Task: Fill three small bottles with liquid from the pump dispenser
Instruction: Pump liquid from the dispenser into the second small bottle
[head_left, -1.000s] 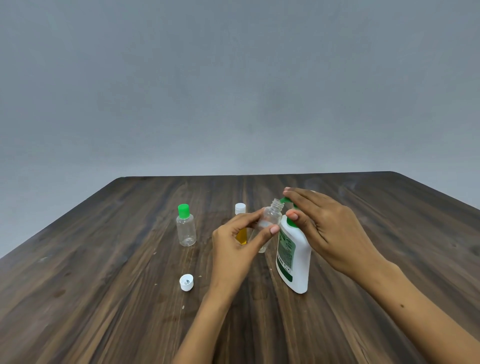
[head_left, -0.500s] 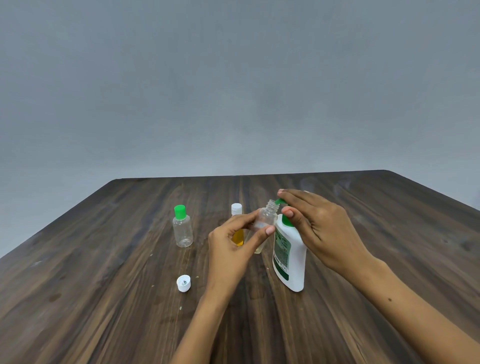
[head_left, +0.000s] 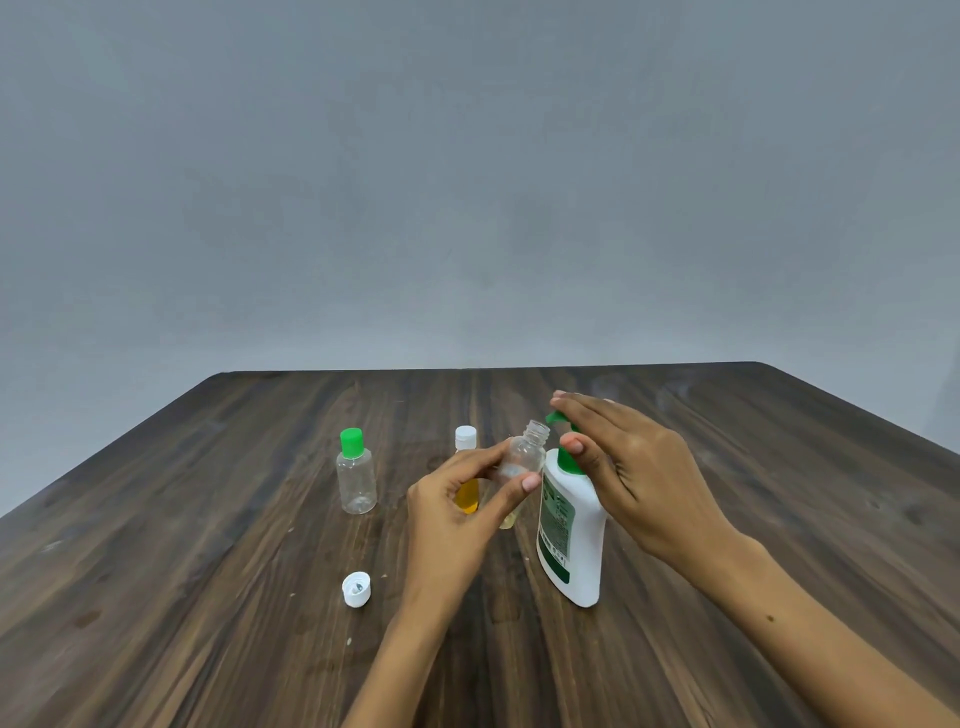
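Left hand (head_left: 457, 514) pinches an uncapped clear bottle (head_left: 519, 467) between thumb and fingers, holding it above the wooden table (head_left: 208, 597) with its long axis tilted and its open neck pointing up and right, just beside the green nozzle (head_left: 555, 417). A little pale yellowish liquid sits at its bottom. Farthest left stands a green-capped bottle (head_left: 356, 478), upright and seemingly empty; nearer the camera lies a loose white cap (head_left: 357, 588), open side up. A white-capped bottle (head_left: 466, 470) holding amber liquid stands behind the left hand, its lower body partly hidden by the fingers. Right of the held bottle stands the white pump dispenser (head_left: 571, 540), upright; its label text is too small to read. The right hand (head_left: 639, 478) lies over the pump head with fingers nearly straight, covering most of it.
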